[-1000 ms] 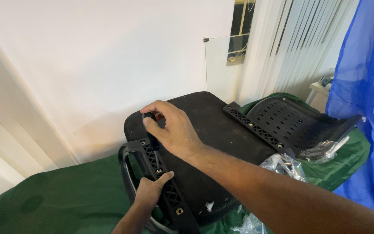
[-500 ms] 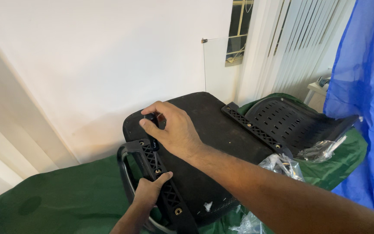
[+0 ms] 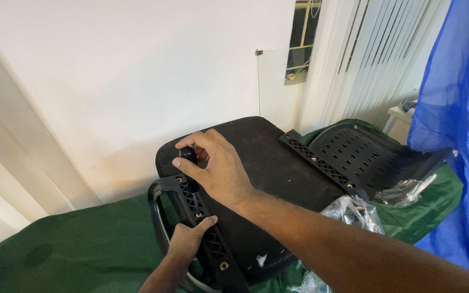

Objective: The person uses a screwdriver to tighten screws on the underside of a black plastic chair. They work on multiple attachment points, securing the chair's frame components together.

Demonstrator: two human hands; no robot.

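A black chair seat point(image 3: 267, 163) lies upside down on a green cloth point(image 3: 82, 249). My right hand point(image 3: 215, 165) reaches over it, with its fingers pinched on a small black knob or tool point(image 3: 187, 154) at the seat's far left corner. My left hand point(image 3: 187, 243) grips the black ribbed armrest bracket point(image 3: 204, 233) that runs along the seat's left edge. Several brass screw holes show along that bracket. A second black bracket point(image 3: 316, 161) lies along the seat's right edge.
A black perforated chair back point(image 3: 365, 157) rests to the right on the cloth. Clear plastic bags point(image 3: 348, 209) lie near it. A white wall stands behind, vertical blinds point(image 3: 354, 59) at the upper right, a blue curtain point(image 3: 462, 135) at the far right.
Both hands stay in the same places. My right hand's fingers have shifted slightly on the small black piece.
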